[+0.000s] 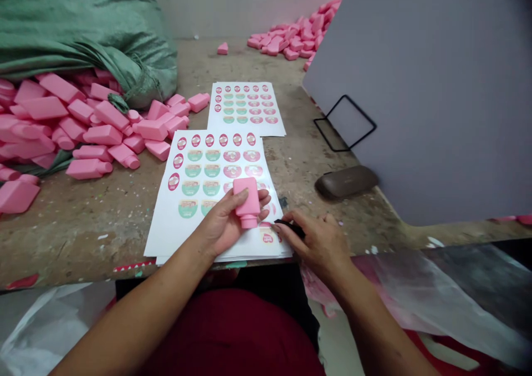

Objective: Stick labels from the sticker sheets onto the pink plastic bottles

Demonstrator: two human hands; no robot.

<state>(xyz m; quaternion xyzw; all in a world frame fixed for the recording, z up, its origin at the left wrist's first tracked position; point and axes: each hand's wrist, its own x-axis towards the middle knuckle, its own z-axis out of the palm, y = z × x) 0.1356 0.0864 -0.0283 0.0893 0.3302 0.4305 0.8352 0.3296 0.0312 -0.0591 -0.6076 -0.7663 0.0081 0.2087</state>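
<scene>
A pink bottle (246, 198) rests in my left hand (226, 220), its capless neck pointing toward me and my thumb across its side. Close by on the right, my right hand (320, 240) pinches a black tool (292, 228) whose tip is at the sticker sheet's right edge. The front stack of white sticker sheets (166, 226) lies under my left hand, printed with pink ovals and with green and pink rounded labels. Behind it is a second stack of sheets (245, 129) with similar labels.
Many pink bottles (103, 135) spill from a green sack (124, 21) at the left. More bottles (299, 37) are piled at the back right. A brown case (347, 182) and a black wire stand (347, 123) sit beside a large grey panel (436, 87).
</scene>
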